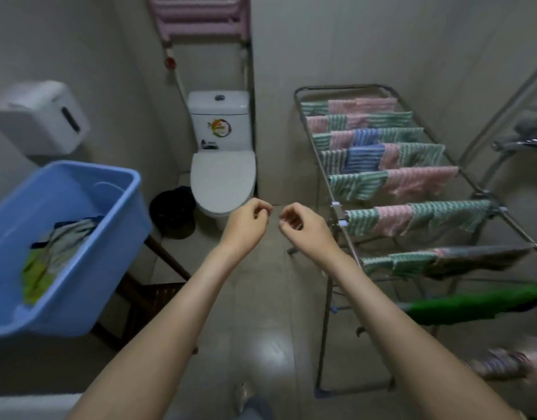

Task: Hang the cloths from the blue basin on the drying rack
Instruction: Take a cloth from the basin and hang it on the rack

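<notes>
The blue basin (88,268) sits at the left on a wooden stand, with a few crumpled cloths (53,256) in grey, blue and yellow-green at its bottom. The metal drying rack (337,207) stands at the right, its bars covered with several striped pink, green and blue cloths (391,183); a plain green cloth (473,307) hangs on a near bar. My left hand (246,225) and my right hand (303,225) hover side by side over the floor between basin and rack, fingers loosely curled, holding nothing.
A white toilet (223,174) stands ahead against the wall, with a black bin (172,210) to its left. A white dispenser (40,116) is on the left wall. Shower pipes (509,144) rise at the far right. Tiled floor (261,328) lies below my arms.
</notes>
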Demonstrator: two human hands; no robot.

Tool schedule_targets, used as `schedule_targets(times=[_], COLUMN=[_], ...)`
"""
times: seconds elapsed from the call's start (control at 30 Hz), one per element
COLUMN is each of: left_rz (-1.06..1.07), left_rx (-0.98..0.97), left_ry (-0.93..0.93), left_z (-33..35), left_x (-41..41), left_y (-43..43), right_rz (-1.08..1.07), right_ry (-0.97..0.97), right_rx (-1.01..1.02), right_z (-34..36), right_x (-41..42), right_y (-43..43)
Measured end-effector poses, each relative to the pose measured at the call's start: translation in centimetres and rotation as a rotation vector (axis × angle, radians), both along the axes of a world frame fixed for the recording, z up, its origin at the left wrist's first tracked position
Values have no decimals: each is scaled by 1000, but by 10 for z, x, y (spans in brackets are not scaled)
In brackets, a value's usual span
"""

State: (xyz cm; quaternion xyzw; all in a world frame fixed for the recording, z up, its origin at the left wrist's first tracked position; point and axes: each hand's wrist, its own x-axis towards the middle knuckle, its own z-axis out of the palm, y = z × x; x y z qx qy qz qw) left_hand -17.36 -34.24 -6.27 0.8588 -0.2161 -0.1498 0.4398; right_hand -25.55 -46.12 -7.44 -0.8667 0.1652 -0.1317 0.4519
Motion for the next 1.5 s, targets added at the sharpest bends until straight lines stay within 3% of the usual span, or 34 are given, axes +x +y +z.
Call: schedule_targets(times=[0.23, 0.5, 0.87, 1.17, 1.3, 1.37, 1.5], left_rz=[191, 645, 1182, 1314, 1291, 1248, 1172], left_rx=[-59, -111, 171, 138, 107, 105, 196], left_ry=[39, 56, 164, 314, 348, 371, 383], left_z=[4, 2, -20, -46, -52, -52, -55], left_x=[87, 157, 203, 195, 197, 199, 206], left_y=[75, 219, 338, 358, 363, 363, 369], right_rz=[248, 665, 1280, 1603, 1553, 1544, 1555], right_ry=[36, 60, 250, 248, 48, 18, -10], right_rx=[73, -19, -389, -725, -876, -833, -492], right_z=[13, 21, -31, -99, -113, -117, -101], right_x=[125, 265, 415, 444, 442, 445, 447], right_y=[66, 195, 321, 389, 398, 401, 402])
